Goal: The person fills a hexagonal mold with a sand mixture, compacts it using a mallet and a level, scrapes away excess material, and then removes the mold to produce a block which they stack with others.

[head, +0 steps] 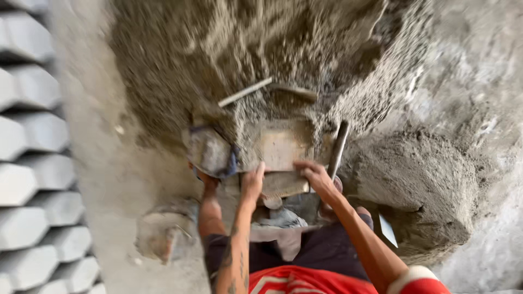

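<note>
I see left hand [252, 182] and right hand [315, 175] both gripping near edge of square sandy-brown mould [280, 147] | left nearer | grey mortar heap [245, 49] just beyond mould

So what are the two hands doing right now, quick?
Left hand: gripping the near edge of the rectangular mould.
Right hand: gripping the same edge, further right.
</note>
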